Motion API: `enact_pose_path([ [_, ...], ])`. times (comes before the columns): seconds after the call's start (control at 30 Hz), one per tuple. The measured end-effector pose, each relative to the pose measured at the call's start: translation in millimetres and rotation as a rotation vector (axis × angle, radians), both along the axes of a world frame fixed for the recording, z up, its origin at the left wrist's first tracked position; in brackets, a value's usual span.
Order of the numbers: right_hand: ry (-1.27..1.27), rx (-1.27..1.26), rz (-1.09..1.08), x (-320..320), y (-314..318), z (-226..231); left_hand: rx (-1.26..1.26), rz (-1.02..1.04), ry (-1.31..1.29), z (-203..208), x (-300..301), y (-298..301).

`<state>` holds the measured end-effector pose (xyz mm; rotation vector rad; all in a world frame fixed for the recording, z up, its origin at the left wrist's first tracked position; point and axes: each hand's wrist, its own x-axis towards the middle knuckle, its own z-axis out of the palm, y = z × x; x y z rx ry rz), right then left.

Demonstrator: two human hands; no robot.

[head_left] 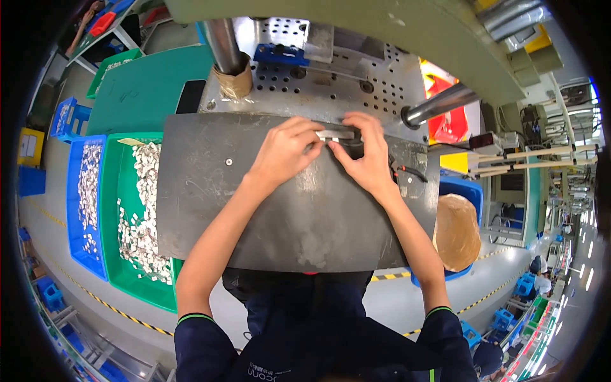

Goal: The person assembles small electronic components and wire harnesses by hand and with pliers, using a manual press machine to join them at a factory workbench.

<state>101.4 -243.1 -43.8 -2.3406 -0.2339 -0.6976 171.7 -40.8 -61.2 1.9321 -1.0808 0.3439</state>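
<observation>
The left hand (285, 149) and right hand (369, 156) flank small white pieces (328, 135) at a metal bar (345, 134), which lies between their fingertips over the dark surface (305, 216). The left fingers curl in at the pieces' near end and the right thumb and fingers bracket the bar; whether either truly grips, I cannot tell. A piece could tilt or drop if the thumbs press unevenly. The right fingers are blurred, so a careless sweep might also knock the pliers (417, 172) just beside that hand.
</observation>
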Motion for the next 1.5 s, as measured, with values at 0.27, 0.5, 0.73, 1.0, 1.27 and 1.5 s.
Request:
enact_pose_path([
  [0.27,-0.002,-0.237,-0.221,154,-69,87,-0.07,0.023,-0.014,9,-5,-5],
  [0.5,-0.086,-0.127,-0.082,179,-83,80,-0.07,0.088,0.065,10,-9,0],
  [0.73,0.438,-0.171,-0.191,77,-6,103,-0.042,0.221,0.174,45,-56,56],
  [1.0,0.132,-0.195,0.154,-84,14,42,0.112,0.088,0.365,55,-122,62],
  [1.27,0.197,-0.044,0.177,-98,29,34,0.205,0.018,0.249,30,-116,47],
  [1.5,0.03,-0.087,0.131,-101,12,36,0.212,-0.008,0.163,35,-102,46],
])
